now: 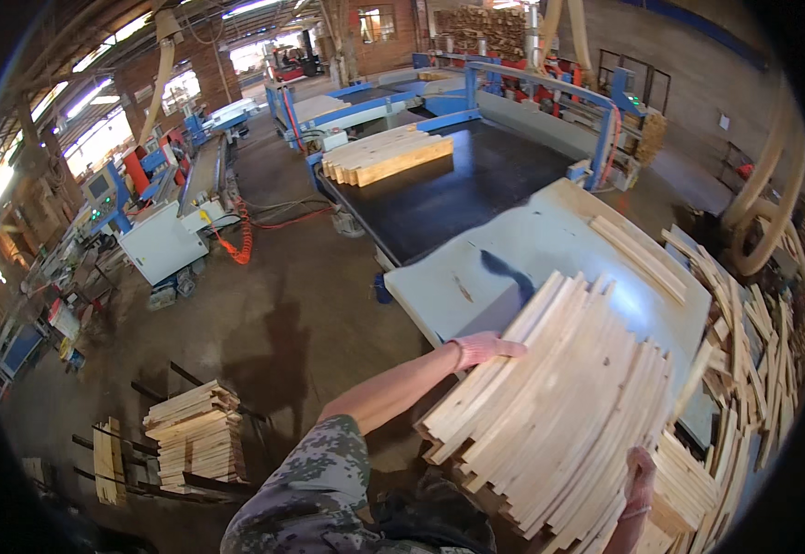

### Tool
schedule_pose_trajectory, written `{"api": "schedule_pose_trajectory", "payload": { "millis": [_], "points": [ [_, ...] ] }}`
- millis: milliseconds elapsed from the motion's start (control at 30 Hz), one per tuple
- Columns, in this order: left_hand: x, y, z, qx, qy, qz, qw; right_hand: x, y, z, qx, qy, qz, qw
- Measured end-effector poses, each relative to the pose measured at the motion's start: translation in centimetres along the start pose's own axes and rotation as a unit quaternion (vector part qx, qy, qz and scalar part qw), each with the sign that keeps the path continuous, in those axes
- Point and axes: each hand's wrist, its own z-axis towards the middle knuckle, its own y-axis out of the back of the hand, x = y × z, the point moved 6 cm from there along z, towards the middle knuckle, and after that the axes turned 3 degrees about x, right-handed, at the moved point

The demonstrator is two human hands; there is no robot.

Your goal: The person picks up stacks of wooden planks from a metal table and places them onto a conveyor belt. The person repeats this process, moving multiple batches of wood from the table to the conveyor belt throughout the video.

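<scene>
A wide row of pale wooden strips (550, 397) lies side by side in front of me, its far end over a light grey tabletop (476, 268) and its near end past the table's edge. My left hand (487, 351), apparently in a pinkish glove, clasps the row's left edge, fingers over the outer strip. At the opposite edge, low on the right, my right hand (640, 473) is closed against the outermost strips. Both hands squeeze the row from its sides. The undersides of the strips and part of the right fingers are hidden.
Beyond the tabletop, a dark machine bed (476, 175) carries a block of boards (389, 155). A few strips (638, 254) lie on the table's right. Loose offcuts (744, 342) heap up at far right. Stacked boards (195, 434) rest on dark bars at lower left.
</scene>
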Motion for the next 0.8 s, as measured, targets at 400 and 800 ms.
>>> {"api": "schedule_pose_trajectory", "payload": {
  "millis": [400, 800],
  "points": [
    [-9.8, 19.8, 13.3, -0.174, 0.0, 0.414, 0.893, -2.8, -11.0, 20.8, -0.153, 0.004, -0.003, 0.988],
    [-10.0, 49.4, 20.8, -0.262, -0.033, 0.545, 0.796, -9.9, -36.6, 45.2, -0.193, -0.019, 0.169, 0.966]
  ]
}}
